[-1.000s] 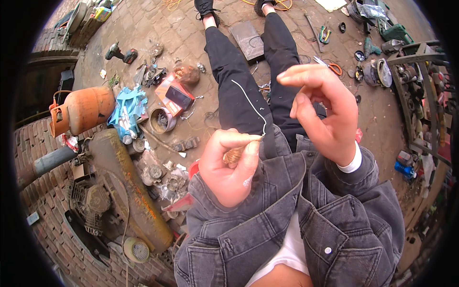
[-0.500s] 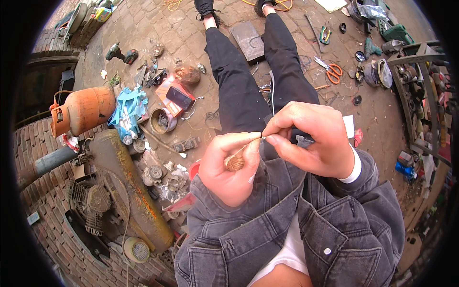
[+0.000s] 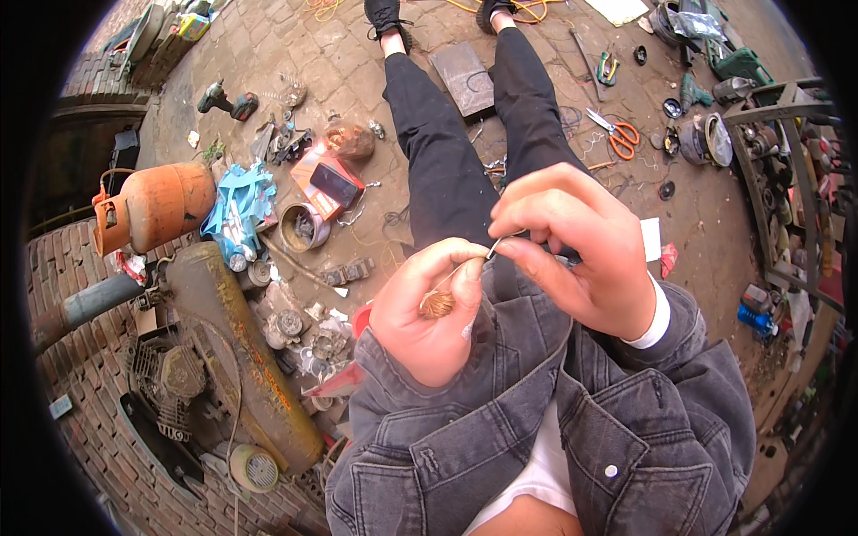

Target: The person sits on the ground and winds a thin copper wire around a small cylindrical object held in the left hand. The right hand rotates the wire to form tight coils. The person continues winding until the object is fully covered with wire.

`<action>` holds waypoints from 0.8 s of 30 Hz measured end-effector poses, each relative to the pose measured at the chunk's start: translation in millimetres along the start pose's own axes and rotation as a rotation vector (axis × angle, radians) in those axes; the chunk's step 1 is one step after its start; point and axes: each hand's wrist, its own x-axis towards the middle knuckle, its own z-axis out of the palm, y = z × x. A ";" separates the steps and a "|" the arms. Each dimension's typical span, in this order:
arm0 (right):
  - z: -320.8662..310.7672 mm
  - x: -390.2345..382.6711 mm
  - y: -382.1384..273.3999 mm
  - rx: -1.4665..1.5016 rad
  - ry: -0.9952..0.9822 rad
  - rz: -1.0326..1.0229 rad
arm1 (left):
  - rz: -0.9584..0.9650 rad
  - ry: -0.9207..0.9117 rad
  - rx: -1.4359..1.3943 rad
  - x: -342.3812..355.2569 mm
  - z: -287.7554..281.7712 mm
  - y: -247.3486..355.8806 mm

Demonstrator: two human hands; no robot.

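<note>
My left hand (image 3: pixel 440 347) is closed in front of my lap. A small copper-coloured bundle of wire (image 3: pixel 436 305) rests against its palm, held by the curled fingers. From the bundle a fine strand runs up to the left thumb and forefinger, which pinch it. My right hand (image 3: pixel 594 259) meets those fingertips from the right, its thumb and bent forefinger on a thin wire end (image 3: pixel 492 247). That end looks dark and pale by turns, too small to make out fully. Below the hands lies the grey denim jacket (image 3: pixel 500 357) I wear.
Orange-handled scissors (image 3: pixel 623 138) and pliers (image 3: pixel 607 67) lie on the paving to the right. A metal block (image 3: pixel 460 76) sits between my legs. At left are a phone (image 3: pixel 335 185), a roll of tape (image 3: pixel 304 226), an orange gas cylinder (image 3: pixel 170 205) and a cordless drill (image 3: pixel 217 96).
My right hand's forefinger has lifted and bent away from the thumb a little, baring more of the thin wire end. The left hand and bundle have hardly moved.
</note>
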 end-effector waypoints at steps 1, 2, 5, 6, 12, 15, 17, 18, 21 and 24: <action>1.3 -0.8 -1.3 -0.019 0.038 0.011 | -0.038 0.041 -0.056 -1.0 0.7 -0.5; 1.6 -1.9 -3.0 -0.060 0.060 0.022 | -0.010 0.069 0.010 -2.0 1.3 -1.0; 4.6 -4.7 -6.0 -0.124 0.021 -0.023 | 0.084 0.154 0.178 -2.3 3.6 -3.0; 5.1 -5.6 -6.3 -0.140 0.005 -0.058 | 0.121 0.180 0.208 -2.1 6.3 -4.3; 20.0 -9.3 -2.8 -0.138 0.058 -0.075 | 0.230 0.117 0.297 1.8 8.8 -2.8; 20.7 -9.4 -3.5 -0.164 0.062 -0.077 | 0.228 0.096 0.338 2.7 8.3 1.7; 19.1 -9.1 -4.1 -0.171 0.048 -0.057 | 0.244 0.092 0.355 4.1 9.4 3.8; 18.2 -9.0 -4.3 -0.189 0.037 -0.055 | 0.239 0.085 0.361 4.8 9.9 4.6; 16.0 -9.4 -4.1 -0.236 0.008 -0.057 | 0.194 0.033 0.368 4.9 7.4 7.6; 14.5 -8.6 -2.4 -0.256 -0.005 -0.067 | 0.234 -0.036 0.370 4.7 2.5 5.8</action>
